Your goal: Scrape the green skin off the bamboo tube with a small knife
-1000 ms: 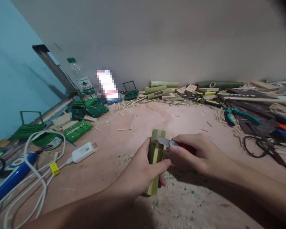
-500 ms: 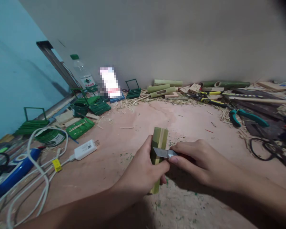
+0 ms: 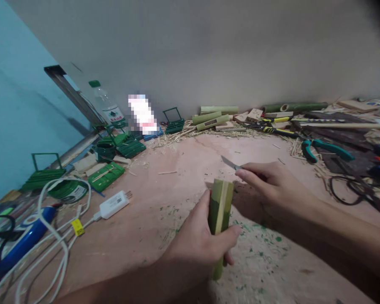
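My left hand is wrapped round an upright piece of green bamboo, its thumb across the front. A pale scraped strip runs down the bamboo's face, between darker green sides. In my right hand is a utility knife, its handle mostly hidden by the fingers. The blade points up and to the left, above and beyond the bamboo's top end and apart from it. Green shavings lie scattered on the wooden tabletop under both hands.
A white charger with looped cable lies on the left, near green miniature bamboo furniture and a water bottle. Bamboo pieces line the wall. Pliers and black scissors lie at the right.
The knife has come off the bamboo's face and moved up and away with my right hand. My left hand has shifted the bamboo slightly right and nearer to me.
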Demonstrator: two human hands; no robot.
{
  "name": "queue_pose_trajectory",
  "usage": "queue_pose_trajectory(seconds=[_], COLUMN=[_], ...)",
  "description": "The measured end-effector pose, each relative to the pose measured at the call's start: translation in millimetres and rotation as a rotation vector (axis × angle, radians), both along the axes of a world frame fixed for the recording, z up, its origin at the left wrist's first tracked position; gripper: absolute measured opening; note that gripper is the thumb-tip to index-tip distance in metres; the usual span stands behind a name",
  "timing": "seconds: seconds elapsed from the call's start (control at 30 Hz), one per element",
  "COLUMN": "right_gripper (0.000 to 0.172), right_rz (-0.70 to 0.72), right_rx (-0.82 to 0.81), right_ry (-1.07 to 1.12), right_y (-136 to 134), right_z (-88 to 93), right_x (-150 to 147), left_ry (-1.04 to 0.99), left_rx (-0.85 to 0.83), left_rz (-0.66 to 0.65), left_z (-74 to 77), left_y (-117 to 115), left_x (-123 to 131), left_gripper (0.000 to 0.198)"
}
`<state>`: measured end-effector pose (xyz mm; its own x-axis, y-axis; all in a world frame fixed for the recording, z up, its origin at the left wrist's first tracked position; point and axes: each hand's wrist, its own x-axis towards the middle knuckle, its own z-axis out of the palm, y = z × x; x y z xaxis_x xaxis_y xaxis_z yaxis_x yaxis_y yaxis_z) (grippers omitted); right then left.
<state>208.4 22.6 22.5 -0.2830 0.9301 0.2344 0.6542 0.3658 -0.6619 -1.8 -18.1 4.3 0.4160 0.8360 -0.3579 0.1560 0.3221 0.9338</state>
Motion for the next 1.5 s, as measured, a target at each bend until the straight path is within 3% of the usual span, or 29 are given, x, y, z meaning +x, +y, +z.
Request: queue_pose_trajectory(seconds=[0.13, 0.47, 0.9, 1.2, 1.37, 1.5], right_gripper=[0.043, 0.036, 0.04, 0.039, 0.041, 0.043], right_rz=[-0.011, 0.284, 0.358, 0.331, 0.167, 0.145], right_rx=[0.026, -0.052, -0.063, -0.055, 0.03, 0.062], right_ry=[0.051, -0.034, -0.073, -0.05, 0.007, 0.01], right_y=[-0.7, -18.4, -20.0, -18.1, -7.4, -5.8], right_z=[1.3, -3.1, -4.6, -5.1, -5.1, -3.7], right_x=[0.7, -12.2, -14.5, -13.9, -6.1, -1.6], left_ry=[-0.042, -0.152, -0.094, -0.071, -0.108, -0.11], left_rx=[0.006, 0.025, 0.062, 0.101, 0.074, 0.083], left_rz=[0.01, 0.048, 0.053, 0.047, -0.006, 0.024], left_z=[1.4, -1.7, -6.7, -7.8, -5.0, -0.6], left_y=[3.6, 12.3, 13.1, 11.9, 13.0, 13.8], left_x=[-2.3, -6.0, -5.6, -8.1, -6.5, -5.3], left_gripper=[0.037, 0.034, 0.032, 0.029, 0.048, 0.051])
